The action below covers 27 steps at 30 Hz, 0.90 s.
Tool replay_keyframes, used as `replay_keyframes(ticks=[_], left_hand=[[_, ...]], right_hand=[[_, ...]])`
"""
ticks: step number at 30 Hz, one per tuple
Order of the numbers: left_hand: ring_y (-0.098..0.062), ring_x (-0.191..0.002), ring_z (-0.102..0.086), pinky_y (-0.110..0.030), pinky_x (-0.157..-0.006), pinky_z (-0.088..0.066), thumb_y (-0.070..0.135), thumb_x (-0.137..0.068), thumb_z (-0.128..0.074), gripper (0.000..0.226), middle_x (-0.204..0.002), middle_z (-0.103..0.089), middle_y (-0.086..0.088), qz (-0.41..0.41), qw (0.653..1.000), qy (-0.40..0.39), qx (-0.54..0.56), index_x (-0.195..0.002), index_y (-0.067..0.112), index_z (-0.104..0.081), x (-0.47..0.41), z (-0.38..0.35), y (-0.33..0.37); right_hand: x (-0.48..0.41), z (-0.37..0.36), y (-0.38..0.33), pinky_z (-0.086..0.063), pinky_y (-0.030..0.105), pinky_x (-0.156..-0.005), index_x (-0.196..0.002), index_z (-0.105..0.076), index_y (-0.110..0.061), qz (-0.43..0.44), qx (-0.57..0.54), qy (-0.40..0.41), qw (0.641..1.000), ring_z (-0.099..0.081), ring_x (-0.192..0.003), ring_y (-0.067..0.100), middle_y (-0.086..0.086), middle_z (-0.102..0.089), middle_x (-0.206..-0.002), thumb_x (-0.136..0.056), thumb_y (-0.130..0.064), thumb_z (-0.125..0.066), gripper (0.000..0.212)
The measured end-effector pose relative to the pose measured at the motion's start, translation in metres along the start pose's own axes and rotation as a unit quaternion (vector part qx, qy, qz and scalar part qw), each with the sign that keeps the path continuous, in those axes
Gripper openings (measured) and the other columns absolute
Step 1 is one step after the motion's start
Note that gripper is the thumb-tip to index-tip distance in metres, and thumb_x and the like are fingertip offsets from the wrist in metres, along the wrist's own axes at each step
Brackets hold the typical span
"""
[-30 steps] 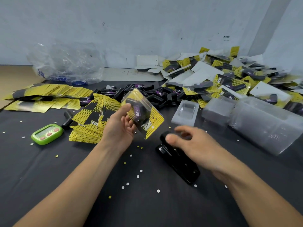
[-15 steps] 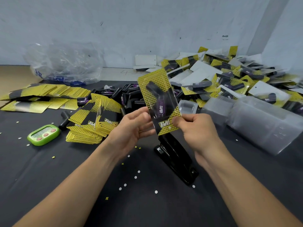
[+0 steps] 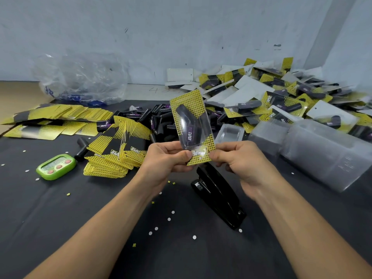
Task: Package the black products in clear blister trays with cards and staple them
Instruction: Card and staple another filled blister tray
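Currently the left hand [image 3: 165, 161] and right hand [image 3: 242, 161] are holding one blister pack [image 3: 194, 137] upright, above the black stapler [image 3: 218, 198] lying on the tabletop [image 3: 80, 218]. Fingers [image 3: 181, 154] of each hand are pinching a lower corner. The black product [image 3: 186, 119] is sitting in the clear tray [image 3: 202, 127] against the yellow dotted card [image 3: 190, 101]. Loose cards [image 3: 118, 152] are lying left, empty trays [image 3: 322, 154] right.

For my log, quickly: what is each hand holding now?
Left hand: pinches the blister pack at one bottom corner.
Right hand: pinches the same pack at the other bottom corner.
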<state>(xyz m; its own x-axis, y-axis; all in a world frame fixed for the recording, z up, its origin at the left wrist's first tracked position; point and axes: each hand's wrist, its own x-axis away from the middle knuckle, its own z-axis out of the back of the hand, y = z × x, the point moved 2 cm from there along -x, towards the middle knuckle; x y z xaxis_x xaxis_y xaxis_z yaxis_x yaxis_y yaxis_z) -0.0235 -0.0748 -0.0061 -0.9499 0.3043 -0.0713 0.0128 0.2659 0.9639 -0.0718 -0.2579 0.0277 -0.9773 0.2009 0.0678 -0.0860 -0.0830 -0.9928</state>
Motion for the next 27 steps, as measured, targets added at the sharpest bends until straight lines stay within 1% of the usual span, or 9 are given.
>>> replay_keyframes(ticks=[6,9,11,14,17,22,24,26,27], left_hand=[[-0.02,-0.086,-0.077,-0.024,-0.066,-0.061,0.002,-0.087,-0.075,0.015,-0.101,-0.08,-0.012,0.015,1.0,0.008,-0.003,-0.096,0.011,-0.083,-0.003,0.001,-0.005],[-0.016,-0.073,-0.069,-0.024,-0.064,-0.059,0.011,-0.093,-0.071,0.008,-0.085,-0.073,-0.005,0.033,0.999,0.032,0.011,-0.094,0.006,-0.078,-0.003,0.003,-0.006],[-0.022,-0.075,-0.071,-0.026,-0.063,-0.06,0.018,-0.097,-0.064,0.02,-0.091,-0.074,-0.012,0.057,0.995,0.059,0.053,-0.093,0.004,-0.078,-0.003,0.004,-0.006],[-0.023,-0.077,-0.077,-0.026,-0.062,-0.061,0.021,-0.099,-0.057,0.028,-0.093,-0.078,-0.018,0.071,0.99,0.096,0.078,-0.098,0.002,-0.077,-0.006,0.007,-0.007],[-0.025,-0.078,-0.077,-0.026,-0.063,-0.061,0.018,-0.094,-0.061,0.024,-0.092,-0.078,-0.02,0.061,0.991,0.111,0.054,-0.097,0.001,-0.077,-0.007,0.007,-0.009],[-0.022,-0.07,-0.075,-0.031,-0.066,-0.062,-0.003,-0.086,-0.062,0.02,-0.078,-0.077,-0.014,0.009,0.985,0.148,-0.083,-0.084,0.007,-0.079,-0.006,0.0,-0.015],[-0.008,-0.073,-0.073,-0.024,-0.075,-0.058,-0.001,-0.088,-0.062,0.027,-0.079,-0.078,0.003,-0.088,0.938,0.184,-0.281,-0.087,0.018,-0.081,-0.004,0.0,-0.015],[-0.005,-0.089,-0.071,-0.017,-0.083,-0.05,0.004,-0.087,-0.066,0.028,-0.093,-0.079,0.011,-0.232,0.809,0.199,-0.502,-0.101,0.024,-0.08,0.0,0.003,-0.004],[-0.012,-0.106,-0.069,-0.022,-0.094,-0.047,0.004,-0.086,-0.068,0.032,-0.107,-0.078,0.006,-0.273,0.741,0.193,-0.582,-0.111,0.022,-0.077,-0.002,0.008,-0.001]], right_hand=[[-0.006,-0.001,0.002,-0.042,0.012,-0.046,-0.087,-0.079,-0.011,-0.003,0.03,0.015,0.999,-0.058,-0.049,0.006,-0.004,-0.07,-0.059,-0.09,0.0,-0.072,0.013],[-0.01,0.001,0.003,-0.043,0.017,-0.046,-0.088,-0.073,-0.013,-0.044,0.032,0.007,0.998,-0.066,-0.052,0.006,-0.002,-0.073,-0.061,-0.09,0.002,-0.072,0.014],[-0.015,0.004,0.002,-0.043,0.018,-0.045,-0.096,-0.07,-0.009,-0.068,0.026,-0.003,0.997,-0.07,-0.055,0.01,0.0,-0.073,-0.061,-0.088,0.005,-0.073,0.016],[-0.028,0.01,-0.002,-0.048,0.022,-0.047,-0.1,-0.07,0.0,-0.075,-0.102,0.053,0.991,-0.067,-0.053,0.016,0.007,-0.071,-0.06,-0.087,0.012,-0.068,0.018],[-0.04,0.012,-0.002,-0.061,0.026,-0.06,-0.1,-0.066,0.004,-0.06,-0.293,0.066,0.952,-0.076,-0.069,0.019,0.015,-0.075,-0.076,-0.087,0.014,-0.067,0.016],[-0.046,0.004,0.007,-0.061,0.026,-0.063,-0.104,-0.069,0.003,-0.053,-0.22,0.006,0.974,-0.078,-0.079,0.024,0.017,-0.078,-0.087,-0.092,0.014,-0.058,0.02],[-0.048,0.003,0.006,-0.06,0.025,-0.063,-0.101,-0.072,0.0,-0.028,-0.154,0.021,0.987,-0.078,-0.077,0.023,0.018,-0.077,-0.088,-0.091,0.015,-0.058,0.022],[-0.052,0.002,0.004,-0.06,0.024,-0.062,-0.096,-0.073,-0.003,0.008,-0.077,0.035,0.996,-0.077,-0.072,0.02,0.018,-0.076,-0.087,-0.09,0.015,-0.058,0.024],[-0.054,0.002,0.003,-0.06,0.024,-0.061,-0.093,-0.074,-0.005,0.026,-0.034,0.04,0.998,-0.076,-0.071,0.019,0.015,-0.077,-0.084,-0.089,0.014,-0.058,0.026]])
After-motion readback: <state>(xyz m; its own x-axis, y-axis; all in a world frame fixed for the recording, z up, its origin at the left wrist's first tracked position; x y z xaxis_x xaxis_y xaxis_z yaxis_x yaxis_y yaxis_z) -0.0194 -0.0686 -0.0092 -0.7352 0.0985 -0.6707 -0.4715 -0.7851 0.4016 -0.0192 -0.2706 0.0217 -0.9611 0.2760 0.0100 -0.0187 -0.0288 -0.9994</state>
